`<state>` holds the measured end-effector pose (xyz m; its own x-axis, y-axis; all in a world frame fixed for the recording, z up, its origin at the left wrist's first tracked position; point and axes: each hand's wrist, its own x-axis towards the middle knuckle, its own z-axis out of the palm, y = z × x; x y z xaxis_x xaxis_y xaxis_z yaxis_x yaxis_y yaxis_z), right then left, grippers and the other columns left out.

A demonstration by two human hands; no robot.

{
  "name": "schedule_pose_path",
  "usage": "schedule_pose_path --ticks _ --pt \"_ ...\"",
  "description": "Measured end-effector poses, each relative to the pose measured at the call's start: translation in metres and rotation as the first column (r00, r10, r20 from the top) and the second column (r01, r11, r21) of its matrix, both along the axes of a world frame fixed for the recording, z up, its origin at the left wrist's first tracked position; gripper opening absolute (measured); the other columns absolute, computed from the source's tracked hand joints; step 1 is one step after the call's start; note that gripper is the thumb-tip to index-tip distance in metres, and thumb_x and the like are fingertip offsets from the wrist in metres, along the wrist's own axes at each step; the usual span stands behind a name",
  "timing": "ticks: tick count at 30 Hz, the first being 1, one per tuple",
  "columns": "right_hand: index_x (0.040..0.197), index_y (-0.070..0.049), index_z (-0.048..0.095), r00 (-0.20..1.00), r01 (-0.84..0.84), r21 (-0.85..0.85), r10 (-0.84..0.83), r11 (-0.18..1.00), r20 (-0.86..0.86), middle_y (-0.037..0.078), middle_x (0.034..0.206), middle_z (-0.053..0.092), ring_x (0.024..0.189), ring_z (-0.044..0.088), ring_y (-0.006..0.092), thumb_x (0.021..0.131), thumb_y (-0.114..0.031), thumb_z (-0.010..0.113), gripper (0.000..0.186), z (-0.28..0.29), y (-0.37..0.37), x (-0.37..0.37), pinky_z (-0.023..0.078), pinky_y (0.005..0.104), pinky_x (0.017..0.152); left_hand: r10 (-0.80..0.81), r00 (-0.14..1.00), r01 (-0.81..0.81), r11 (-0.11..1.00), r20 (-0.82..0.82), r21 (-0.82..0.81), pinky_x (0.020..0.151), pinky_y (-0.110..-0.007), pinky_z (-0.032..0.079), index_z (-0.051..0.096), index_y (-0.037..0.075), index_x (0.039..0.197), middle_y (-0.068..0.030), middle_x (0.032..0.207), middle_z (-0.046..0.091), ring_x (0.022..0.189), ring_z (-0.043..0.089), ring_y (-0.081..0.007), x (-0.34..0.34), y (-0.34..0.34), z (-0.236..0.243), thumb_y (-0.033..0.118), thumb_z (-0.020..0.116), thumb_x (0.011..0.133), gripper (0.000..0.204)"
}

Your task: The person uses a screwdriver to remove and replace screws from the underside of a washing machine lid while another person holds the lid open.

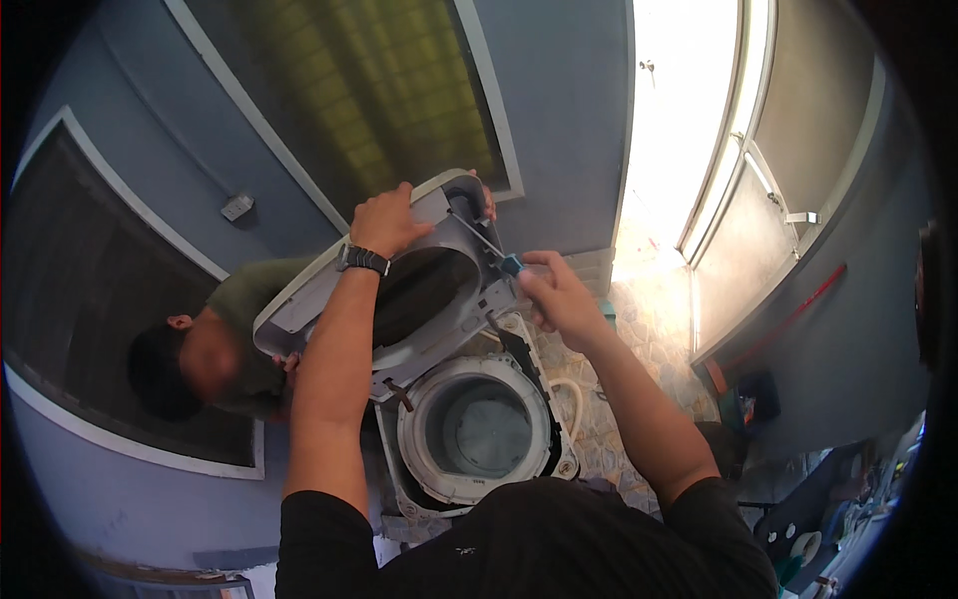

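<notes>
Washer cover point(449, 240) tilts, left hand point(389, 223) gripping its edge, tub point(482, 431) uncovered.

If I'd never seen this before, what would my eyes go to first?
Probably the big tilted cover, mid-picture, with the wearer's left hand on its upper edge. At its right side, the right hand holds a blue-handled screwdriver. Just below sits a round, open washing-machine tub.

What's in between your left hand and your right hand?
In the head view, part of the grey cover and a blue-handled screwdriver lie between the left hand and right hand.
</notes>
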<state>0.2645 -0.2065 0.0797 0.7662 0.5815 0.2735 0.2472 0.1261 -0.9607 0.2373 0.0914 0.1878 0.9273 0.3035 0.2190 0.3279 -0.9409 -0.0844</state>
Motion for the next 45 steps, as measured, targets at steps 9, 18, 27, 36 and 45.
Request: schedule_pose_path --ticks 9,18,27,36,45 --pt "0.140 -0.004 0.047 0.984 -0.124 -0.190 0.095 0.974 -0.152 0.024 0.115 0.069 0.107 0.069 0.0388 0.102 -0.026 0.062 0.047 0.011 -0.013 -0.015 0.051 0.0457 0.095 -0.279 0.904 0.243 0.959 0.323 0.147 0.097 -0.050 0.052 0.065 0.009 0.124 -0.0172 0.121 0.072 0.114 0.067 -0.0392 -0.008 -0.013 -0.014 0.028 0.086 0.080 0.053" --pt "0.141 -0.006 0.052 0.925 0.111 -0.420 -0.249 0.901 -0.289 0.017 0.112 0.068 0.103 0.066 0.0239 0.101 -0.020 0.063 0.043 -0.116 -0.141 -0.075 0.050 0.0392 0.092 -0.164 0.981 0.184 0.654 0.100 -0.733 0.096 -0.046 0.051 0.073 0.006 0.111 -0.0156 0.109 0.068 0.108 0.064 -0.0381 -0.084 -0.102 -0.339 0.012 0.071 0.090 0.022" --pt "0.136 -0.006 0.056 0.862 0.162 -0.704 -0.446 0.691 -0.240 0.014 0.100 0.068 0.087 0.065 0.0261 0.095 -0.017 0.069 0.044 -0.196 -0.228 -0.151 0.052 0.0376 0.080 0.132 0.984 -0.178 0.768 -0.119 -0.615 0.102 -0.047 0.050 0.077 0.006 0.115 -0.0181 0.116 0.068 0.116 0.063 -0.0384 -0.052 -0.100 -0.528 0.016 0.074 0.089 0.028" --pt "0.137 -0.004 0.056 0.904 0.213 -0.677 -0.405 0.704 -0.137 0.018 0.115 0.068 0.101 0.068 0.0294 0.096 -0.016 0.069 0.045 -0.184 -0.210 -0.117 0.052 0.0391 0.090 0.151 0.978 -0.206 0.755 -0.141 -0.622 0.097 -0.049 0.050 0.077 0.007 0.100 -0.0166 0.108 0.066 0.109 0.063 -0.0389 -0.043 -0.101 -0.514 0.017 0.079 0.085 0.019" --pt "0.136 -0.004 0.056 0.942 0.178 -0.662 -0.322 0.728 -0.100 0.019 0.115 0.068 0.102 0.068 0.0306 0.096 -0.018 0.072 0.046 -0.187 -0.190 -0.116 0.053 0.0401 0.090 0.084 0.996 -0.072 0.756 -0.013 -0.650 0.095 -0.050 0.051 0.074 0.006 0.099 -0.0171 0.106 0.069 0.107 0.063 -0.0407 -0.048 -0.095 -0.524 0.014 0.074 0.085 0.016"
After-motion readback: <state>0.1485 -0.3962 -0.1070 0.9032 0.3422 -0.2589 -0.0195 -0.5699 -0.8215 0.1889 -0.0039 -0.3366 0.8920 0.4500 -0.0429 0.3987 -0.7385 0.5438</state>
